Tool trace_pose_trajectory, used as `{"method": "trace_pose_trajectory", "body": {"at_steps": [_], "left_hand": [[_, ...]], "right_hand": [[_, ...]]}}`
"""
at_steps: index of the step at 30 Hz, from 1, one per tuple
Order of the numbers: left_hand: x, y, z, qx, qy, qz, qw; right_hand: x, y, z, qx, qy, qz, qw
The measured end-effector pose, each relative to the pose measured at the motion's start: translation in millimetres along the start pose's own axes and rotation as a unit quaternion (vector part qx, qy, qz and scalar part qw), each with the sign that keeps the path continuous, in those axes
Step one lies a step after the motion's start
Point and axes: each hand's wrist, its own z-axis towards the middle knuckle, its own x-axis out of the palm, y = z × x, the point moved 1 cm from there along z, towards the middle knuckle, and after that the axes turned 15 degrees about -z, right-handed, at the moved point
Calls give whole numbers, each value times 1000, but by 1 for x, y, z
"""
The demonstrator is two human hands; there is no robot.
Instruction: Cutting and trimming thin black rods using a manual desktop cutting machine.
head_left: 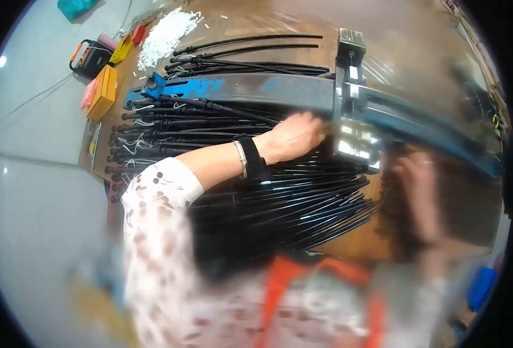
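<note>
My left hand (294, 138), with a black band on its wrist, has its fingers closed around the end of a black cable (239, 111). That cable runs leftward along the near side of a long metal bar fixture (250, 88) with worn blue paint. The fingertips are close to an upright metal clamp block (355, 142) that crosses the bar. My right hand (416, 168) is to the right of the block, over the brown table. Motion smears its fingers, so whatever they may hold cannot be made out.
Many black cables with thicker left ends and white ties (134, 142) lie under my left arm. More cables (250, 46) lie beyond the bar. A heap of small white pieces (166, 35), an orange-yellow box (102, 93) and a black-and-orange device (88, 58) are at the far left.
</note>
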Motion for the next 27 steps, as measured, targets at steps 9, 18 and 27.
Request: {"method": "trace_pose_trajectory", "body": {"at_steps": [9, 18, 27], "left_hand": [[-71, -62, -31, 30, 166, 67, 983], [-26, -135, -14, 37, 105, -7, 994], [-21, -171, 12, 52, 155, -70, 984]], "right_hand": [[17, -27, -25, 76, 125, -19, 989], [1, -5, -43, 8, 77, 263, 962], [0, -1, -83, -5, -46, 223, 974]]}}
